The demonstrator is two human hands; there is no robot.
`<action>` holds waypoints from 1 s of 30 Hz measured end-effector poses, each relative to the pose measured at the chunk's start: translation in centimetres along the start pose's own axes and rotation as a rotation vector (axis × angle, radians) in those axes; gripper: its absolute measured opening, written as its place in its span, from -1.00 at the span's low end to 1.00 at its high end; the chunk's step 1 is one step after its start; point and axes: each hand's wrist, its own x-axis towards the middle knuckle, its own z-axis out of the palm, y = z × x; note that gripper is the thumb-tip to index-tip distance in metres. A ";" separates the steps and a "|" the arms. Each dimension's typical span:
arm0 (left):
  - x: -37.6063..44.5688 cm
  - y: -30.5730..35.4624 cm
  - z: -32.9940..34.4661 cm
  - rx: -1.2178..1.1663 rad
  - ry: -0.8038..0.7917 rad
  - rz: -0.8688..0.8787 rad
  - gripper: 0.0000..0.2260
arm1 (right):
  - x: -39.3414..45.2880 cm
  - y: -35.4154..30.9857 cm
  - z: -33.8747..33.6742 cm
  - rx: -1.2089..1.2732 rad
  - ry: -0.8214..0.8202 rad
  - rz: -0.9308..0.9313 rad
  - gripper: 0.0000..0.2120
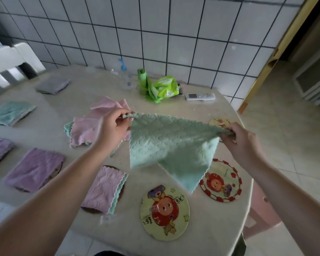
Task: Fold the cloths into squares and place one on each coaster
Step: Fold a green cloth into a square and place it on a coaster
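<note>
Head view: your left hand [112, 126] pinches one top corner of a mint-green cloth [166, 145], your right hand [241, 143] pinches the opposite corner, fingers curled round the edge. The cloth hangs stretched between them above the table [201, 237], its lower corner dangling toward a bare cartoon coaster [221, 181]. A second bare coaster [164, 212] lies near the front edge; a third [220, 121] shows partly behind your right hand. Unfolded pink cloths [92, 126] are heaped behind your left hand. A folded pink cloth [103, 189] sits on a dark coaster; folded purple [33, 169], teal [10, 112] and grey [53, 85] cloths lie to the left. By the tiled wall: a green wipes packet [164, 88], a remote control [199, 96].
</note>
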 end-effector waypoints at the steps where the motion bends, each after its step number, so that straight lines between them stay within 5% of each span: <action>1: 0.6 0.4 0.1 -0.065 0.022 -0.046 -0.84 | 0.7 -0.2 -0.4 0.028 0.021 -0.007 -0.83; 11: -0.8 4.0 -0.7 -0.107 0.108 0.074 -0.79 | 0.9 0.3 -4.7 0.109 0.205 -0.217 -0.78; 18: -9.8 -2.5 1.8 -0.074 -0.165 -0.230 -0.68 | -6.6 7.0 1.5 0.117 -0.188 -0.124 -0.50; 26: -12.7 -7.2 4.4 0.078 -0.368 -0.446 -0.75 | -7.3 8.8 4.1 0.006 -0.377 0.096 -0.79; 30: -10.8 -8.2 5.8 0.127 -0.322 -0.516 -0.85 | -4.1 9.2 6.1 0.100 -0.382 0.270 -0.91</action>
